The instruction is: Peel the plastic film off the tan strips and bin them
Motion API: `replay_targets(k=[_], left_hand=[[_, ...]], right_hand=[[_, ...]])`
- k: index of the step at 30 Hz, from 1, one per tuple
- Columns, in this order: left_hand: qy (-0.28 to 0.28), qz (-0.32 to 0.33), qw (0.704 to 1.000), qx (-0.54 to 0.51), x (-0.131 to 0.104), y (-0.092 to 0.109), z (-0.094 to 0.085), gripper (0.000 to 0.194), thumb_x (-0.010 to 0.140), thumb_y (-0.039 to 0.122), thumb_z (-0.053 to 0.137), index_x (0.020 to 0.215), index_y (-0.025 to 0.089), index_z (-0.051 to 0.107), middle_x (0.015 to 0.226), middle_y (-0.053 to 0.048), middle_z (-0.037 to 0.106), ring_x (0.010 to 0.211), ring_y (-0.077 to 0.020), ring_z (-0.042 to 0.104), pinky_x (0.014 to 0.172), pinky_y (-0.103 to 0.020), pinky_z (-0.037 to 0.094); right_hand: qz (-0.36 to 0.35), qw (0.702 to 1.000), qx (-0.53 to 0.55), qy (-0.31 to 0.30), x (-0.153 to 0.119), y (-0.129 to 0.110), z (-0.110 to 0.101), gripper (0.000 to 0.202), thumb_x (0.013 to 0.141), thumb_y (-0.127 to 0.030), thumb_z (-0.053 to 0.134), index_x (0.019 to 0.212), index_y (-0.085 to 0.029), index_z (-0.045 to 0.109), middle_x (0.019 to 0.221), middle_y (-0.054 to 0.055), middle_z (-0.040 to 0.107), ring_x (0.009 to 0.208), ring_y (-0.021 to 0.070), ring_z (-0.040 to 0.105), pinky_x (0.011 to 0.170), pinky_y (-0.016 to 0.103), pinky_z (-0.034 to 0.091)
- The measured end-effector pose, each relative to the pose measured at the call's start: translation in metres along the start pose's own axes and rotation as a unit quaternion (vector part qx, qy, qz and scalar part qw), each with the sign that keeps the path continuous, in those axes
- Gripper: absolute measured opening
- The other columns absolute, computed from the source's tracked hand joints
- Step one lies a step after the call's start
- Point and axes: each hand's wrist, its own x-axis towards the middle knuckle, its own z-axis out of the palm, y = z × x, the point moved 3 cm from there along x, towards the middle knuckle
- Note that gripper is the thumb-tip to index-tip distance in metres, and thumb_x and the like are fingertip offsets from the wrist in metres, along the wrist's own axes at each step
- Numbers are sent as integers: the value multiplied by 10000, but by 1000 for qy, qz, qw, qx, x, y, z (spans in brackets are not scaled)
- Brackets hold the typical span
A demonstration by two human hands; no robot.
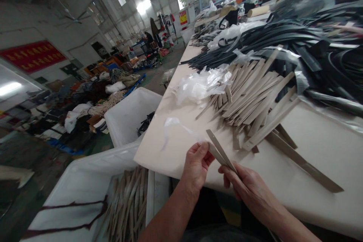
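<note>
My left hand [196, 166] and my right hand [246, 186] both pinch one thin tan strip [219, 148] just above the near edge of the pale table [312, 166]. A clear plastic film [176, 126] trails from the strip's left end across the tabletop. Beyond my hands lies a fanned pile of similar tan strips [255, 98], partly covered with crumpled clear plastic [204, 83].
A heap of black straps [300, 41] fills the table's far right. Left of the table stand two white bins: the near one [85, 185] holds tan strips [129, 204], the far one [127, 117] some black pieces. The factory floor beyond is cluttered with goods.
</note>
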Motion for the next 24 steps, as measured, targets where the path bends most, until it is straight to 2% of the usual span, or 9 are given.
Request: replay_targets(k=[3, 7, 9, 11, 12, 15, 17, 21, 24], left_hand=[[-4, -16, 999, 29, 1, 1, -4, 353, 577, 348, 872, 713, 130, 629, 663, 2, 660, 580, -88, 591, 602, -206, 472], [60, 37, 997, 12, 12, 23, -19, 393, 526, 363, 889, 710, 147, 618, 665, 17, 657, 595, -89, 599, 616, -208, 478], [85, 51, 995, 11, 12, 28, -24, 414, 494, 370, 899, 707, 149, 622, 680, 10, 663, 606, -95, 603, 629, -216, 483], [79, 44, 995, 30, 6, 21, -22, 405, 494, 370, 898, 686, 141, 624, 670, -2, 658, 595, -98, 592, 620, -219, 475], [57, 32, 997, 46, 1, 13, -18, 386, 517, 369, 888, 677, 133, 629, 650, -8, 648, 576, -99, 580, 602, -220, 466], [-59, -24, 994, 94, -13, -10, -3, 332, 644, 392, 811, 667, 103, 648, 556, -19, 594, 474, -103, 520, 514, -237, 419], [-90, -20, 991, 99, -15, -12, 3, 323, 673, 390, 790, 719, 91, 674, 586, -32, 608, 489, -106, 522, 525, -239, 416], [-29, 70, 996, 37, -5, 6, 1, 366, 621, 400, 831, 836, 132, 704, 833, -58, 678, 724, -126, 591, 695, -234, 464], [-6, 59, 997, 44, -4, 2, 1, 366, 552, 400, 861, 705, 113, 693, 692, -47, 648, 612, -116, 556, 647, -244, 455]], right_hand=[[-11, 997, 56, -47, 2, -4, 2, 502, 912, -615, 373, 737, -188, 569, 626, 0, 571, 476, 122, 528, 460, 224, 432], [-25, 989, 87, -115, -5, 5, 3, 473, 900, -616, 426, 989, -186, 604, 840, 46, 668, 597, 153, 613, 551, 251, 502], [-27, 994, 36, -99, -8, 14, 0, 464, 904, -617, 421, 935, -198, 617, 792, 44, 672, 606, 166, 619, 560, 258, 498], [-31, 997, -22, -69, -8, 18, -3, 507, 912, -638, 361, 800, -212, 612, 660, 33, 641, 566, 173, 600, 533, 264, 473], [-38, 997, -45, -52, -7, 17, -4, 523, 914, -644, 338, 746, -220, 596, 610, 27, 619, 543, 175, 585, 517, 266, 459], [-73, 995, -71, -14, -1, 8, -7, 523, 916, -640, 324, 686, -233, 560, 556, 19, 587, 503, 175, 554, 491, 270, 431], [-81, 994, -76, -10, 2, 4, -7, 513, 924, -626, 327, 692, -234, 563, 573, 19, 597, 506, 172, 559, 499, 268, 435], [-76, 992, -93, -25, 6, 15, -4, 521, 919, -649, 315, 780, -243, 611, 600, 24, 612, 506, 175, 565, 491, 271, 445], [-89, 993, -82, -5, 14, 34, -6, 565, 870, -720, 340, 834, -246, 645, 591, 31, 615, 470, 182, 561, 460, 279, 453]])
